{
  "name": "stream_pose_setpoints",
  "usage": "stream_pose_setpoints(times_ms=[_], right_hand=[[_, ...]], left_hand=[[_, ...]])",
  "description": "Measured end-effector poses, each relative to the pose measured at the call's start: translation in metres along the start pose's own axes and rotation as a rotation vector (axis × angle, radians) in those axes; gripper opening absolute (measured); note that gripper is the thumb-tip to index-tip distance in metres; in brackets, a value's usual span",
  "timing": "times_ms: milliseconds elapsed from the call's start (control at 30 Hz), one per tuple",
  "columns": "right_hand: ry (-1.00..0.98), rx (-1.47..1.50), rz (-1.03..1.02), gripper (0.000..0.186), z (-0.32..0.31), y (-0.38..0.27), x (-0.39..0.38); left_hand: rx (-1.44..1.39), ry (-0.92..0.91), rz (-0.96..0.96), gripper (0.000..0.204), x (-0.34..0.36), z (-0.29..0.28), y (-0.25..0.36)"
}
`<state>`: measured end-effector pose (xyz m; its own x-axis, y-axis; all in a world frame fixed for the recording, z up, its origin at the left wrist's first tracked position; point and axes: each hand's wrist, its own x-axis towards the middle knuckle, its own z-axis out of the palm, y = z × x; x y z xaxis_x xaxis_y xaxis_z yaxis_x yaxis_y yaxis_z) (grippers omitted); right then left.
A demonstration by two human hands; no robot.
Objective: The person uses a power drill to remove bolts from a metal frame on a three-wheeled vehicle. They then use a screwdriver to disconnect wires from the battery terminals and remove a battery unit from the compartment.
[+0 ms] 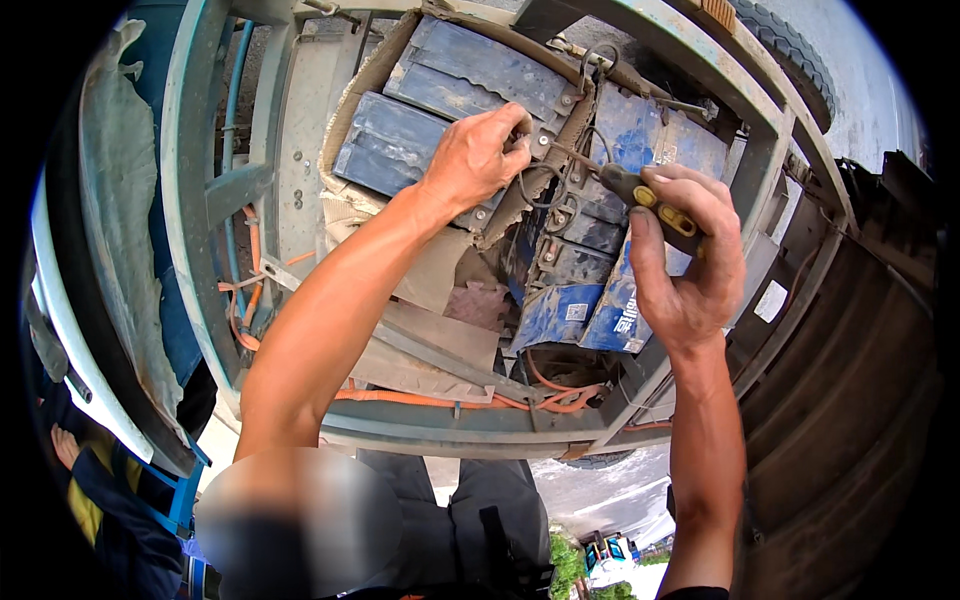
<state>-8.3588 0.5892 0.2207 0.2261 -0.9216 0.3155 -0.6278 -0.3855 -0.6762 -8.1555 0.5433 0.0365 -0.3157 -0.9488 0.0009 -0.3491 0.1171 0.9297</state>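
Observation:
My left hand (475, 160) is closed at a terminal beside the dusty battery (395, 140) in a worn cardboard box; what its fingers grip is hidden. My right hand (690, 275) grips a yellow-and-black screwdriver (645, 200), its shaft pointing toward my left fingertips and the terminal bolt (543, 141). A second dark battery (470, 75) lies above the first. To the right are batteries in torn blue cartons (630, 140), with black looped cables (540, 200) between the groups.
A grey metal frame (755, 85) surrounds the batteries. Orange cables (400, 398) run along the lower rail and left side. A tyre (790, 70) sits beyond the frame at top right. Another person's hand (65, 445) and dark sleeve show at lower left.

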Motion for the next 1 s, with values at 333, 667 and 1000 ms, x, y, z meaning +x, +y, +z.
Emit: stream_pose_setpoints(times_ms=[333,667,1000], right_hand=[[0.358,0.407,0.572,0.028,-0.020,0.000,-0.047],[0.299,0.519,0.650,0.027,0.014,-0.031,-0.069],[0.224,0.461,0.683,0.027,0.028,-0.046,-0.080]], left_hand=[[-0.628,0.344,-0.463,0.016,-0.095,-0.075,0.026],[-0.273,0.668,-0.750,0.020,-0.232,-0.193,-0.051],[-0.033,0.572,-0.993,0.023,-0.180,-0.181,-0.209]])
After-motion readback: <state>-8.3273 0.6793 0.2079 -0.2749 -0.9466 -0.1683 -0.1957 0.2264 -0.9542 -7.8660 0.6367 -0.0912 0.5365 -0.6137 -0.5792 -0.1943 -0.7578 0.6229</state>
